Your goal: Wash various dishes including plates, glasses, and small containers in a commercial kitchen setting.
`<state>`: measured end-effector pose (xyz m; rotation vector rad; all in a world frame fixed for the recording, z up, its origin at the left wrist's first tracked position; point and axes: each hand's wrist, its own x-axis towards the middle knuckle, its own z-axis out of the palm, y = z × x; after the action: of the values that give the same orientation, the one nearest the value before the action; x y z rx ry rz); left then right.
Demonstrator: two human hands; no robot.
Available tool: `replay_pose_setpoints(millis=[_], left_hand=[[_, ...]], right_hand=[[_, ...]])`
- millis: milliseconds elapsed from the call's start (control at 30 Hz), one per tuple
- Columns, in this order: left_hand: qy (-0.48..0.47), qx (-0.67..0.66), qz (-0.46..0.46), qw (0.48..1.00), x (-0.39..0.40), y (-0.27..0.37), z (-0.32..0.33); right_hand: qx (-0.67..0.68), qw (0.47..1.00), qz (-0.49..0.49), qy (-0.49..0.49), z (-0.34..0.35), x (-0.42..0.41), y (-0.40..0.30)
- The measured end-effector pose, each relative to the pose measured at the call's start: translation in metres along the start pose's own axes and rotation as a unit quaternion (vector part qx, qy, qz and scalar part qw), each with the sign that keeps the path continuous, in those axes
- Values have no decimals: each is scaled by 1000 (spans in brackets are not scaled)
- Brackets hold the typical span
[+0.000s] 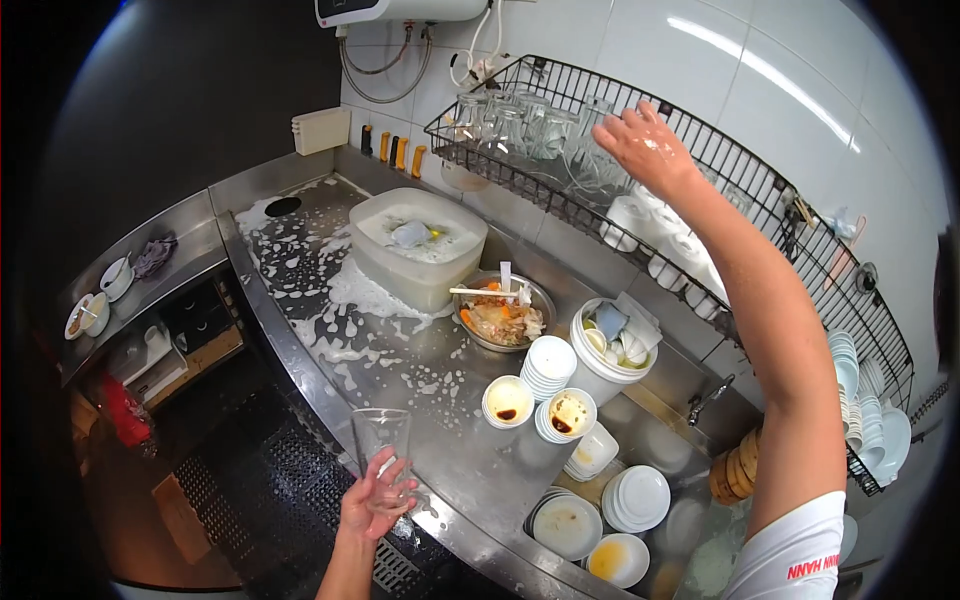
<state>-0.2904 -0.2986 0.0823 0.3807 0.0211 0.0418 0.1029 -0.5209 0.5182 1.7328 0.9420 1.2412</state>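
My left hand holds an upright clear drinking glass by its lower part, over the front edge of the steel counter. My right hand is raised at the wire rack on the tiled wall, its fingers bent beside a tall clear glass; whether they touch or grip a glass cannot be told. More clear glasses and mugs stand to the left on the rack, and white cups lie below my right forearm.
A plastic tub of soapy water stands on the foamy counter. Nearby are a metal bowl of food scraps, a white bucket of waste, stacked cups and used plates. A faucet and bamboo steamers are farther right.
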Motion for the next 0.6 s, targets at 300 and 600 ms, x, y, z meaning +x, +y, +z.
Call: replay_pose_setpoints(millis=[300, 600], left_hand=[[8, 15, 31, 999, -1, 37, -38], [40, -34, -10, 999, 91, 38, 61]], right_hand=[[-15, 982, -174, -79, 49, 35, -50], [132, 985, 34, 105, 18, -24, -27]])
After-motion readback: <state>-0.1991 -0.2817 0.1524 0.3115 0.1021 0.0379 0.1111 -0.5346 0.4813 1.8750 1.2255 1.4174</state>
